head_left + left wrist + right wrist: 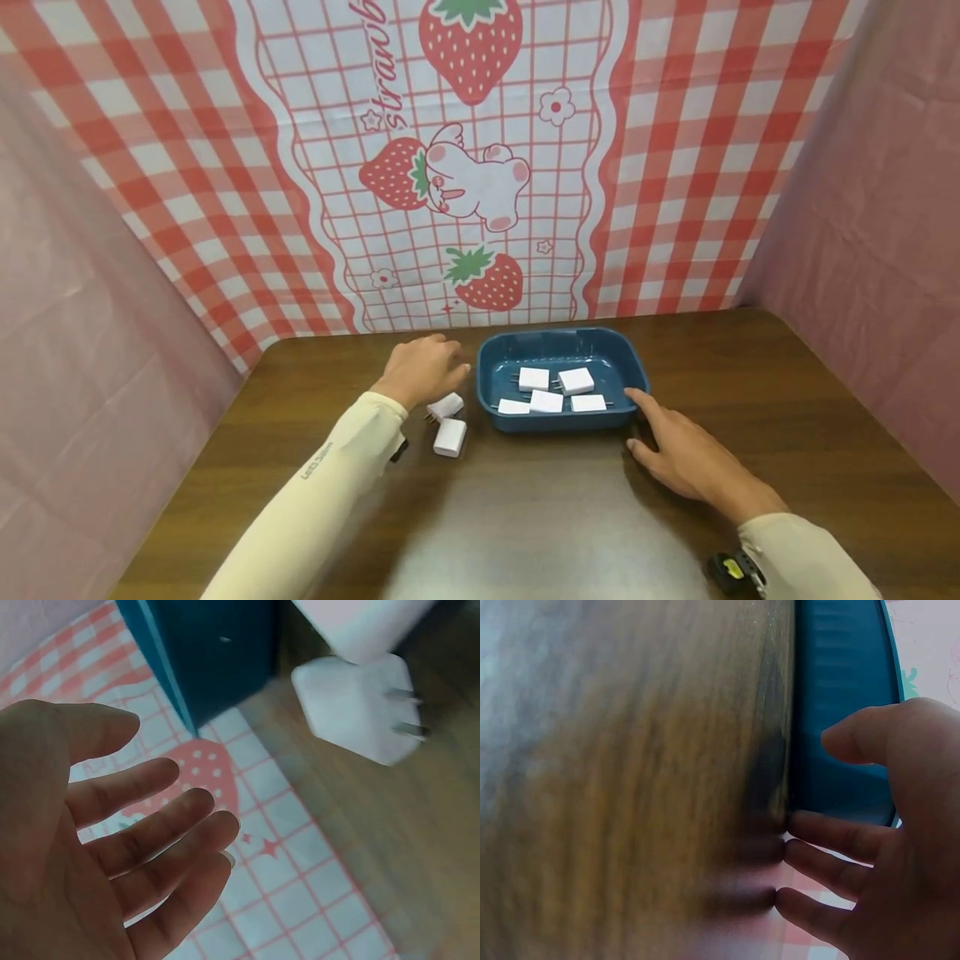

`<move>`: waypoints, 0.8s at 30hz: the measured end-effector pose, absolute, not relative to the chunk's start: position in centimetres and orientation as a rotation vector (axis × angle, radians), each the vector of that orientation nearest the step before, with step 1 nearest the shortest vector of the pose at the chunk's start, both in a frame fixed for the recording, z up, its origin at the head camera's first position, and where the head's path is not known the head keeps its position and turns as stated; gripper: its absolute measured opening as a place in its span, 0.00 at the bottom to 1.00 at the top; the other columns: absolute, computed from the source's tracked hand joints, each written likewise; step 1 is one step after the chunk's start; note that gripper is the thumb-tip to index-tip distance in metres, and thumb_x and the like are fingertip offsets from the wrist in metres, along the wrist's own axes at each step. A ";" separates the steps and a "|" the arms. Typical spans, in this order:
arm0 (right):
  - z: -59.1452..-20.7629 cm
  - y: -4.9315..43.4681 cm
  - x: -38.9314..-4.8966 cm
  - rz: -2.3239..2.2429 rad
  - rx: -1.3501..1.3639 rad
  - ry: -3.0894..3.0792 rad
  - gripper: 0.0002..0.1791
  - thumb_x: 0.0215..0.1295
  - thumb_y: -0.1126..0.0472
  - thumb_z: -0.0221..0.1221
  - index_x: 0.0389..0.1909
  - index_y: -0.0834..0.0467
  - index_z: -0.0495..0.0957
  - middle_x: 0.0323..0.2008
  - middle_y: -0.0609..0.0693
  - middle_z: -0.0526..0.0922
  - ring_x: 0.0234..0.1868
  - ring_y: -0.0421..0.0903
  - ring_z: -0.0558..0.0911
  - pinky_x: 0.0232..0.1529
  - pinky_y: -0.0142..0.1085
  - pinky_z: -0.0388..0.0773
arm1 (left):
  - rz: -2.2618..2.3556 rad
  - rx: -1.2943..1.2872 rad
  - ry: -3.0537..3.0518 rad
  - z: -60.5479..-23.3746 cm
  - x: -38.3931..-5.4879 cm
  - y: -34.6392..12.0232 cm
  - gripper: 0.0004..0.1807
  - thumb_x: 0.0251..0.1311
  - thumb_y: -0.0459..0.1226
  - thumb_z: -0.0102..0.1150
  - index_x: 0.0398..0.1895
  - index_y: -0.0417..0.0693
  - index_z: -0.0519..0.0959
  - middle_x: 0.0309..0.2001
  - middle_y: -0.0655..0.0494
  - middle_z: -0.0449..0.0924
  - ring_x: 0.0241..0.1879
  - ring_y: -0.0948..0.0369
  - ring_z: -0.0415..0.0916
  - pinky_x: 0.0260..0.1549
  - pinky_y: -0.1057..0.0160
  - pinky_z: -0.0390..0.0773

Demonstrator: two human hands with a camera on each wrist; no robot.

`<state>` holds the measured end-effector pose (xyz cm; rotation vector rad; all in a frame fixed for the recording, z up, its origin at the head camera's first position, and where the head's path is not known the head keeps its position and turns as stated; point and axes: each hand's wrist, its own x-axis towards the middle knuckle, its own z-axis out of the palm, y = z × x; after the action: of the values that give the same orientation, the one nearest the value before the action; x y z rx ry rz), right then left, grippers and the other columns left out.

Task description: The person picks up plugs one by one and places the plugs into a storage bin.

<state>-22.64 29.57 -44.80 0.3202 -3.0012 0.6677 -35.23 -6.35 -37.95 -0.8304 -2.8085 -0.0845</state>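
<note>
A blue plastic basin (pixel 555 423) stands toward the back of the table, with several white charger plugs (pixel 576 382) lying in it. Two more white charger plugs lie on the wood left of the basin, a front one (pixel 450 438) and one behind it (pixel 447 406). My left hand (pixel 423 371) is above and beyond these two, left of the basin; in the left wrist view its fingers (pixel 161 840) are spread, loosely bent and hold nothing. At the basin's right front corner is my right hand (pixel 678 450), a finger touching the rim and its fingers extended.
The brown wooden table (pixel 525 525) ends at a hanging cloth (pixel 667 192) with a red-and-white check and strawberry print. Pink curtains (pixel 862 217) hang on both sides. A dark strap device (pixel 738 571) is on the right wrist.
</note>
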 end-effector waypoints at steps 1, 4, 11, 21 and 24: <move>-44.8 29.6 -22.6 0.669 0.322 -3.000 0.41 0.69 0.55 0.61 0.77 0.57 0.53 0.66 0.70 0.69 0.63 0.70 0.72 0.57 0.67 0.66 | -0.075 -0.824 -2.819 -38.2 -35.2 -6.6 0.20 0.67 0.51 0.56 0.53 0.50 0.83 0.49 0.52 0.84 0.46 0.52 0.83 0.37 0.46 0.81; -44.9 29.5 -22.7 0.675 0.325 -3.000 0.41 0.69 0.55 0.61 0.77 0.57 0.53 0.66 0.70 0.69 0.63 0.70 0.72 0.57 0.67 0.66 | -0.059 -0.811 -2.843 -39.1 -35.2 -7.2 0.20 0.67 0.50 0.57 0.54 0.49 0.83 0.50 0.51 0.83 0.47 0.52 0.82 0.37 0.46 0.81; -44.8 29.6 -22.7 0.683 0.320 -3.002 0.41 0.69 0.55 0.61 0.77 0.56 0.52 0.66 0.71 0.69 0.63 0.70 0.71 0.58 0.67 0.66 | 0.011 -0.777 -2.859 -40.8 -35.0 -8.2 0.20 0.66 0.49 0.59 0.53 0.48 0.83 0.47 0.50 0.84 0.44 0.51 0.83 0.33 0.45 0.81; -44.8 29.6 -22.9 0.672 0.312 -3.014 0.41 0.69 0.54 0.61 0.77 0.55 0.52 0.67 0.71 0.68 0.64 0.70 0.70 0.58 0.67 0.65 | 0.035 -0.676 -2.915 -42.6 -35.3 -7.8 0.20 0.61 0.54 0.61 0.46 0.49 0.82 0.41 0.49 0.86 0.39 0.49 0.84 0.29 0.46 0.79; -44.7 29.6 -22.9 0.677 0.302 -3.018 0.41 0.69 0.54 0.61 0.77 0.55 0.52 0.67 0.71 0.67 0.64 0.70 0.70 0.58 0.67 0.65 | 0.041 -0.677 -2.935 -42.8 -35.4 -7.6 0.21 0.61 0.55 0.61 0.47 0.50 0.82 0.42 0.49 0.86 0.41 0.49 0.84 0.30 0.46 0.79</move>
<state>-22.90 29.56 -44.74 0.3015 -3.0177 0.6768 -35.38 -7.55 -42.85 -0.6774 -2.9350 0.0414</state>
